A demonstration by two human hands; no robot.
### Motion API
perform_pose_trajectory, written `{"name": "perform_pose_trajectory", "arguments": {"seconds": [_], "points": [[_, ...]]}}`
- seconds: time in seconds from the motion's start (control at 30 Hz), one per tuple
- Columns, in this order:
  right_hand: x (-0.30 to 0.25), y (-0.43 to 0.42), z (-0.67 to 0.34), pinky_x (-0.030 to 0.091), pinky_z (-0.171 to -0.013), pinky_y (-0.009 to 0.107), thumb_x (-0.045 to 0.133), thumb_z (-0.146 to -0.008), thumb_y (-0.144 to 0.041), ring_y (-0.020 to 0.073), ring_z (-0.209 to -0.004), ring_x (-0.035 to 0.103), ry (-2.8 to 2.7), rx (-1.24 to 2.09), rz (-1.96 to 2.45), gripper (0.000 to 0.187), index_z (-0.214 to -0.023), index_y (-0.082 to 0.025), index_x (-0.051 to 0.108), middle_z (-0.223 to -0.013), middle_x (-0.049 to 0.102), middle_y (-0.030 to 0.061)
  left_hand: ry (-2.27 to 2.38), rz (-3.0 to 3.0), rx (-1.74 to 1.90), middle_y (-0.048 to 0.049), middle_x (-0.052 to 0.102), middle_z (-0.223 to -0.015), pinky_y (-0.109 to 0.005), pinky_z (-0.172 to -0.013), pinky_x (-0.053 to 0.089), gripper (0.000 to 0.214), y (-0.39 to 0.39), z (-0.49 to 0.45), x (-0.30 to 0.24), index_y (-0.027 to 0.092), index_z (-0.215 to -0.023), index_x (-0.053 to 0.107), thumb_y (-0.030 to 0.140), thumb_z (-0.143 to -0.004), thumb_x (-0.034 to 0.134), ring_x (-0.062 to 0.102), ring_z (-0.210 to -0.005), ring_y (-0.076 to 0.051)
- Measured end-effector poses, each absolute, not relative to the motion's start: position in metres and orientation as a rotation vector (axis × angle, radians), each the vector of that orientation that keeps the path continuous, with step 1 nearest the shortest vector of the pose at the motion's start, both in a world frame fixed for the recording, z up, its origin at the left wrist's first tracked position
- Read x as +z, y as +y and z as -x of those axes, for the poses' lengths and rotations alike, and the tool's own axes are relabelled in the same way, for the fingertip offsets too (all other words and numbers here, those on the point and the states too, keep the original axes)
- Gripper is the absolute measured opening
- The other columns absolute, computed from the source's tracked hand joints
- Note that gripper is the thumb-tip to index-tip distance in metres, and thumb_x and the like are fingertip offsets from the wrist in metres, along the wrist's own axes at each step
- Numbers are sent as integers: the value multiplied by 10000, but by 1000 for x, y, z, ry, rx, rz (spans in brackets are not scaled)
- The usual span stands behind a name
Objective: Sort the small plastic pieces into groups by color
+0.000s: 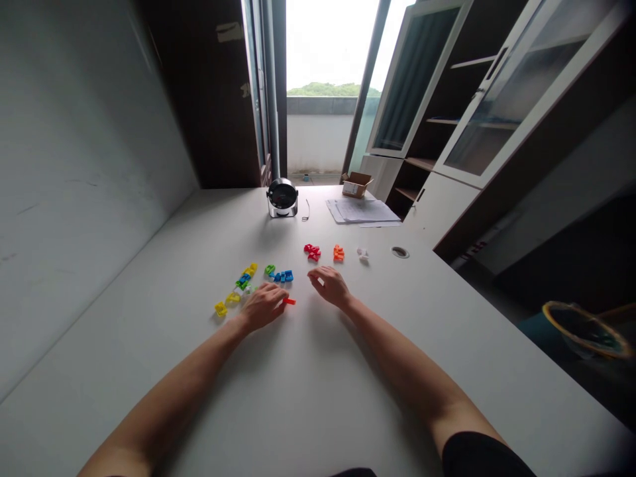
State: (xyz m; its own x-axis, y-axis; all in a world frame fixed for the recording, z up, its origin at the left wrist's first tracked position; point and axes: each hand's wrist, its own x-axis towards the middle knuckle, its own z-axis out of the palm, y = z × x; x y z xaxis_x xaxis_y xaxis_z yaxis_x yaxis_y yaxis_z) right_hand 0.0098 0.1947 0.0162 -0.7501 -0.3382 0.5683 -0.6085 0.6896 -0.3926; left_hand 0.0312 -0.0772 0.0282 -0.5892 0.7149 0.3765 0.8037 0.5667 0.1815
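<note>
My left hand [263,306] rests on the white desk [149,344], its fingertips closed around the end of a small red plastic piece [289,301]. My right hand [330,287] hovers just to the right, fingers loosely apart and holding nothing. Beyond and left of my left hand lie yellow plastic pieces [232,298], green ones [242,283] and blue ones [282,276]. Further forward are a red cluster [313,252], an orange cluster [338,253] and a white cluster [363,255].
A round black-and-silver desk fan [282,197] stands at the desk's far side. Papers [362,211], an open cardboard box [356,184] and a cable grommet [400,252] lie to its right. A wall runs along the left edge; glass-fronted cabinets [412,79] stand right.
</note>
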Motion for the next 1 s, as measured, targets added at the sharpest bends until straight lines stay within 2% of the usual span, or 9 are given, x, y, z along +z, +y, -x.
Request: {"name": "perform_pose_trajectory", "arguments": {"seconds": [0.13,0.33,0.53,0.67,0.83,1.0], "points": [[21,178,-19,442,-817,297,525,-958,-194,160,-810,626,-2458,829,-843,146,-952,-206,671,-883,704,38,-2572,1149,-704,-53,694,-971,-363,-932,449,103,-78,-32,29,216,-961,634,235,-905,550,604,-955,-203],[26,163,-28,445,-768,273,533,-935,-175,140,-755,605,-2454,895,-938,132,-955,-209,658,-849,690,23,-2550,712,-1577,-23,661,-874,-244,-705,450,227,-65,-44,37,204,-974,618,412,-883,628,584,-777,-135],[31,157,-36,488,-771,261,587,-858,-143,136,-780,638,-2453,1062,-970,233,-1079,-207,620,-921,698,26,-2389,591,-2157,8,582,-782,-205,-649,415,304,-57,-43,29,173,-935,584,439,-837,693,528,-705,-96],[31,154,-38,501,-768,258,631,-884,-227,129,-781,647,-2448,1110,-941,236,-1119,-213,612,-952,699,28,-2371,603,-2272,-5,606,-828,-213,-684,427,297,-58,-39,26,171,-948,574,421,-839,693,546,-741,-102],[30,155,-38,486,-724,244,566,-953,-280,126,-767,632,-2447,1094,-976,127,-1034,-208,634,-933,700,37,-2364,601,-2326,-18,620,-827,-234,-726,453,282,-60,-38,25,160,-952,591,430,-881,629,562,-763,-112],[29,156,-38,457,-696,229,581,-936,-289,122,-721,608,-2493,1060,-917,104,-977,-197,609,-846,685,22,-2405,581,-2317,-50,653,-945,-252,-742,482,373,-62,-37,24,166,-1081,601,461,-859,656,603,-800,-127]]}}
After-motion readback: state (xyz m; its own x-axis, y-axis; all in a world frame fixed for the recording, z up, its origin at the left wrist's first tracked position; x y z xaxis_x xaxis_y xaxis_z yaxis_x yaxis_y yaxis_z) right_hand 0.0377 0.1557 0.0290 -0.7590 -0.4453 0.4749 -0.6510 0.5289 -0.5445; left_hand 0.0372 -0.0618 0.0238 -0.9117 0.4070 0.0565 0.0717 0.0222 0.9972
